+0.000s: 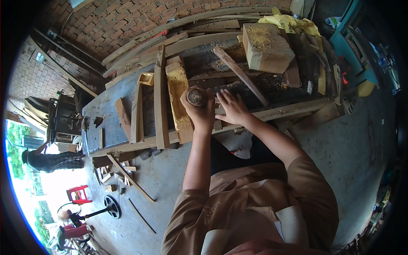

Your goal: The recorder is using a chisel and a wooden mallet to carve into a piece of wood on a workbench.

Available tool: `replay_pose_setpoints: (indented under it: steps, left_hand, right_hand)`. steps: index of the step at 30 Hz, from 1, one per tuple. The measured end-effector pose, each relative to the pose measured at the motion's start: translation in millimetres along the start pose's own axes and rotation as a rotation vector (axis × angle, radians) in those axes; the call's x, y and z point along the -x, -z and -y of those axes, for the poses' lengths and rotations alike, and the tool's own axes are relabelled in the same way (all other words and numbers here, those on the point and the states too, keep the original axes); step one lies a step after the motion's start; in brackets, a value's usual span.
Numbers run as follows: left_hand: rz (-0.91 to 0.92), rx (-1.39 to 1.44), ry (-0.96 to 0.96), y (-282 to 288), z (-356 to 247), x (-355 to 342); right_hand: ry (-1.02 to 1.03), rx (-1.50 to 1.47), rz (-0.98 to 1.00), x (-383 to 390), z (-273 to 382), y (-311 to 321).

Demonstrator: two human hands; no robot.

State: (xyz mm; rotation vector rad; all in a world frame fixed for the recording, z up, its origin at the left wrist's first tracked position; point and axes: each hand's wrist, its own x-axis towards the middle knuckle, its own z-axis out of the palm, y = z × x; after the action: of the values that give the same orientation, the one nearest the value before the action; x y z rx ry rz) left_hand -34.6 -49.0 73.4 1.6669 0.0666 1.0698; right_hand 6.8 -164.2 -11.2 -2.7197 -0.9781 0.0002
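In the middle of the frame, the left hand (199,111) is wrapped tightly around a thick round handle (196,97), whose blunt, worn end points up at the camera; the fist hides the rest of the tool. Just beside it, to its right in the frame, the right hand (233,108) is spread with its fingers apart, palm down over the near side of the workbench (112,119). No object shows in its grip, and I cannot tell whether the palm touches the wood beneath.

The hollowed piece of wood (173,87), pale yellow with shavings in its trough, lies just left of the fist, running from the upper middle of the frame down to the bench's near edge. A long board (160,102) lies beside it on the left, and further left sits a small wooden box (145,79).

A wooden stick (240,74) lies slanted above the right hand. In the upper right stands a big wooden block (267,51) with sawdust on top, near a yellow sack (293,24). A red stool (78,194) is at the lower left.
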Motion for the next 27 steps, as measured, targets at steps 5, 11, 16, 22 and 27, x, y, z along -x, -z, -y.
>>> replay_pose_setpoints:
  steps: [5, 11, 16, 22, 27]
  left_hand:
    - [0.073, 0.166, 0.086, 14, 7, 9]
    - [0.172, 0.309, 0.045, 25, -17, 15]
    - [0.29, 0.377, 0.041, 46, -4, 22]
    - [0.27, 0.456, 0.059, 49, -3, 25]
    - [0.251, 0.525, 0.099, 49, 0, 18]
  right_hand:
    - [-0.044, -0.018, 0.031, -1, 0, -10]
    - [0.008, -0.027, 0.001, -1, -3, -13]
    - [-0.012, 0.003, -0.045, 1, 3, -14]
    - [-0.011, 0.06, 0.018, 0, 3, -11]
    - [-0.023, 0.003, -0.069, 1, 5, -17]
